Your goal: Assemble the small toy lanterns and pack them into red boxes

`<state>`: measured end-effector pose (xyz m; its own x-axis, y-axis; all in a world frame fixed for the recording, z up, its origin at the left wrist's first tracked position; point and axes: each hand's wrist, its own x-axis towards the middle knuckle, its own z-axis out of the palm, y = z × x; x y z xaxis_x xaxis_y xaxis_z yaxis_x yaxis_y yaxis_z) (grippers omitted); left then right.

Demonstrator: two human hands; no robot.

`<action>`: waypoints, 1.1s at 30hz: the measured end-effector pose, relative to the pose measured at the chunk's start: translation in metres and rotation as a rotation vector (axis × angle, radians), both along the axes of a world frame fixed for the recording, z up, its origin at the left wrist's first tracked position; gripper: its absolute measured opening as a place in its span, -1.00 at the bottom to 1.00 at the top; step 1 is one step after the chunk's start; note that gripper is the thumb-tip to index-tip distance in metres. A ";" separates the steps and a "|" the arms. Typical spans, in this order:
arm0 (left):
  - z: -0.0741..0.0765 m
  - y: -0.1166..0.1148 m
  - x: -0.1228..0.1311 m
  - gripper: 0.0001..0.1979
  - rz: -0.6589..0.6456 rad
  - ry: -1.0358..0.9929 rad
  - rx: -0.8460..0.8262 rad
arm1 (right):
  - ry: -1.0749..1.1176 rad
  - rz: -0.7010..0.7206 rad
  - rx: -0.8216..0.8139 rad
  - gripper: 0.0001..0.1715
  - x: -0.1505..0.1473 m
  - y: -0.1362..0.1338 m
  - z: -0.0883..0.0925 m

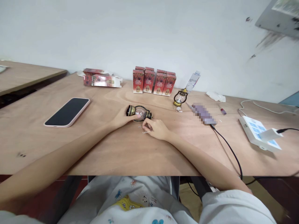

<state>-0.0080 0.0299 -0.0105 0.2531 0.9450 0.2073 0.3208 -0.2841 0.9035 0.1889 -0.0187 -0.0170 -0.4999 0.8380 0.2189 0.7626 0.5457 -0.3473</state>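
A small bronze-coloured lantern with a clear globe lies on its side on the table, its base toward the left. My left hand grips it, the thumb across the globe. Close by its top end is my right hand, fingers pinched around a thin white string whose loose ends stick out to the left. Whether the string is tied to the lantern cannot be made out. A second lantern stands upright farther back, a bit of white string at its foot.
Several red boxes stand near the wall, with opened boxes lying left of them. A phone lies at left. To the right are a bottle, a cabled purple device, a screwdriver, tissue and a power strip.
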 end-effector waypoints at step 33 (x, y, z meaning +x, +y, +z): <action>0.000 0.001 0.000 -0.48 0.013 0.001 -0.017 | 0.195 0.014 -0.058 -0.94 0.002 0.003 -0.002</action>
